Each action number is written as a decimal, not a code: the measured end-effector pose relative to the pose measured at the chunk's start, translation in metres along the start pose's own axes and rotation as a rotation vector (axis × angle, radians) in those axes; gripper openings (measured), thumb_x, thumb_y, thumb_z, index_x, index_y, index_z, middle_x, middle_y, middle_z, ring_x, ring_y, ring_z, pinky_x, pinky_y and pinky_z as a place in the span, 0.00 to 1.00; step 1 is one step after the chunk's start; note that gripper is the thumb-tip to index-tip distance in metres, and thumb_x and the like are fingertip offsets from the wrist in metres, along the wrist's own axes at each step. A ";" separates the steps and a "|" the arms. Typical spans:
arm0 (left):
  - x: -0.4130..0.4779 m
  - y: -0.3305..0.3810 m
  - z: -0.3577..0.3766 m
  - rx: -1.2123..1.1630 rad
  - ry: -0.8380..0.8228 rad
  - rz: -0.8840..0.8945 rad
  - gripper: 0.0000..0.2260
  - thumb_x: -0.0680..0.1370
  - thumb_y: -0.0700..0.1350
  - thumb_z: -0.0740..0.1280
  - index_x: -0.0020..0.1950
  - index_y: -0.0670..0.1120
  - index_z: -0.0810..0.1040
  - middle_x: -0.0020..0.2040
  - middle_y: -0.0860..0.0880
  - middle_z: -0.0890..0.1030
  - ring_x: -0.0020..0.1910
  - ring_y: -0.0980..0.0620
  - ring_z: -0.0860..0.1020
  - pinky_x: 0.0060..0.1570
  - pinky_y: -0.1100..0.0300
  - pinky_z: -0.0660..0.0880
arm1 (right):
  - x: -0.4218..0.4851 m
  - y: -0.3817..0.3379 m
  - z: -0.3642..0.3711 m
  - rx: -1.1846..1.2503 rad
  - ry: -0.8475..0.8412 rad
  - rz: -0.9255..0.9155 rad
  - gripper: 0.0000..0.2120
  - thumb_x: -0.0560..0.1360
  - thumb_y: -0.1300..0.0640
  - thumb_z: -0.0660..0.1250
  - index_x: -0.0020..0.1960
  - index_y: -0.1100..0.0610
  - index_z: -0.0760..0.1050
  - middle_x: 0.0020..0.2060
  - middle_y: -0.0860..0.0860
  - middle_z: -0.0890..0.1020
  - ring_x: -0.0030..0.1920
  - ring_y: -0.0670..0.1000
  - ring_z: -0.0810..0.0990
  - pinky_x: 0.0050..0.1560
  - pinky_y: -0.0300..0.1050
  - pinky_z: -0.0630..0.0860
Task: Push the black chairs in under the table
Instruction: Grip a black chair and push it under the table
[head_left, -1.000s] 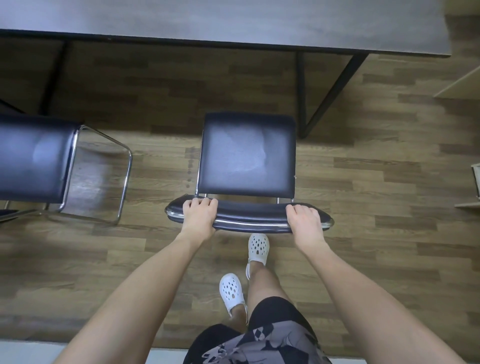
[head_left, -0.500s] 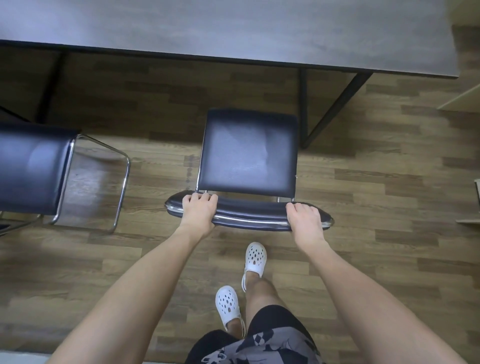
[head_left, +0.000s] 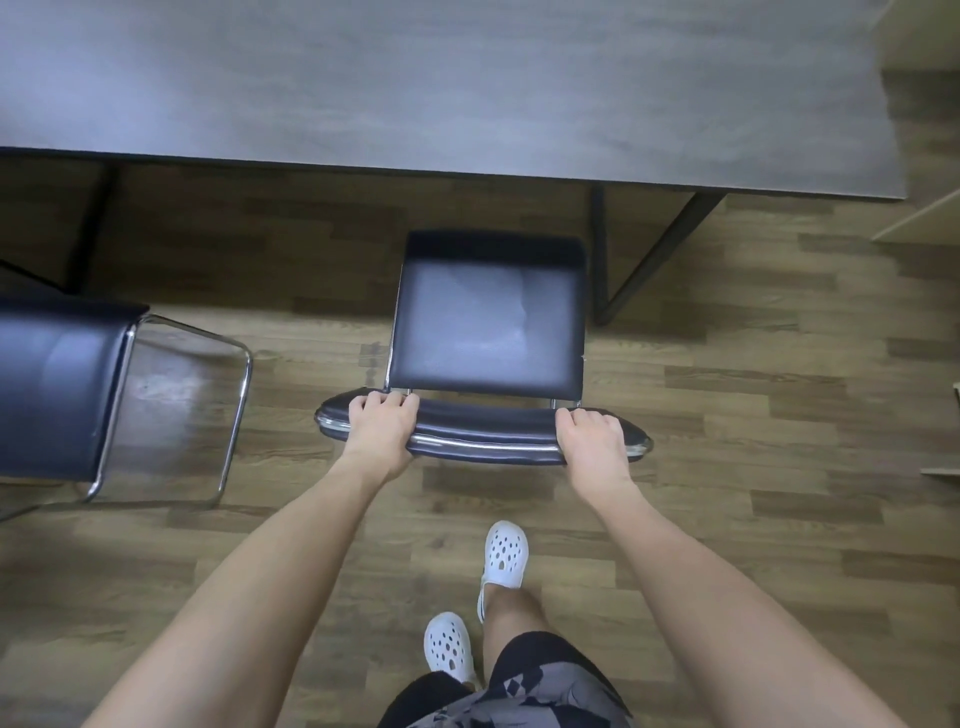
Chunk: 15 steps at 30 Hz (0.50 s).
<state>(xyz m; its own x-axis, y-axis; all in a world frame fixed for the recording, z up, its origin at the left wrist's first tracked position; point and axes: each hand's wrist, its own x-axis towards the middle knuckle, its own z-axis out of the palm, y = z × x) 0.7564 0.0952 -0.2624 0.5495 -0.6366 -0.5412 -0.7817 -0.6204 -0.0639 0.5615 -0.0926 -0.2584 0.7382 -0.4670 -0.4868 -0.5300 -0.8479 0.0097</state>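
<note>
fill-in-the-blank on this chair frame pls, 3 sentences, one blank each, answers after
1. Both hands grip the chair's ____, left hand and right hand.
2. The seat of the held chair is not yet under the ____.
3. The second black chair stands on the person's ____ side.

Answers: backrest; table; left

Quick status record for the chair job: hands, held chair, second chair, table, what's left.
left hand: gripping the backrest top, left end
right hand: gripping the backrest top, right end
held chair: black seat with chrome frame, faces the table, seat not yet under the tabletop
second chair: black, at far left, out from the table, untouched
table: dark grey top, black legs
table leg: just right of the held chair's seat
remaining: both chairs to be pushed in
</note>
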 end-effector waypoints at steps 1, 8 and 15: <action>0.005 0.000 -0.004 -0.006 0.002 -0.003 0.28 0.73 0.55 0.71 0.68 0.48 0.65 0.65 0.49 0.72 0.63 0.44 0.70 0.65 0.50 0.61 | 0.005 0.002 -0.004 0.003 0.000 0.000 0.23 0.65 0.69 0.68 0.57 0.56 0.67 0.53 0.52 0.78 0.56 0.56 0.75 0.56 0.47 0.65; 0.033 -0.001 -0.014 -0.018 0.076 0.002 0.32 0.71 0.59 0.71 0.71 0.49 0.65 0.66 0.50 0.72 0.65 0.45 0.69 0.64 0.51 0.60 | 0.032 0.015 -0.014 0.035 0.055 -0.008 0.27 0.64 0.69 0.68 0.60 0.55 0.66 0.54 0.51 0.78 0.56 0.55 0.75 0.57 0.47 0.65; 0.048 -0.002 -0.025 -0.074 0.086 -0.026 0.46 0.70 0.57 0.75 0.79 0.46 0.52 0.78 0.47 0.57 0.77 0.46 0.54 0.74 0.46 0.53 | 0.051 0.016 -0.021 0.014 0.089 0.054 0.48 0.67 0.66 0.74 0.78 0.60 0.49 0.77 0.56 0.57 0.77 0.57 0.55 0.75 0.54 0.49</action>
<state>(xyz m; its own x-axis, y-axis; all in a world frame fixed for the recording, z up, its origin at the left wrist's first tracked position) 0.7922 0.0542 -0.2674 0.5954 -0.6548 -0.4655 -0.7446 -0.6674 -0.0135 0.5995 -0.1348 -0.2642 0.7423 -0.5327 -0.4065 -0.5752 -0.8177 0.0213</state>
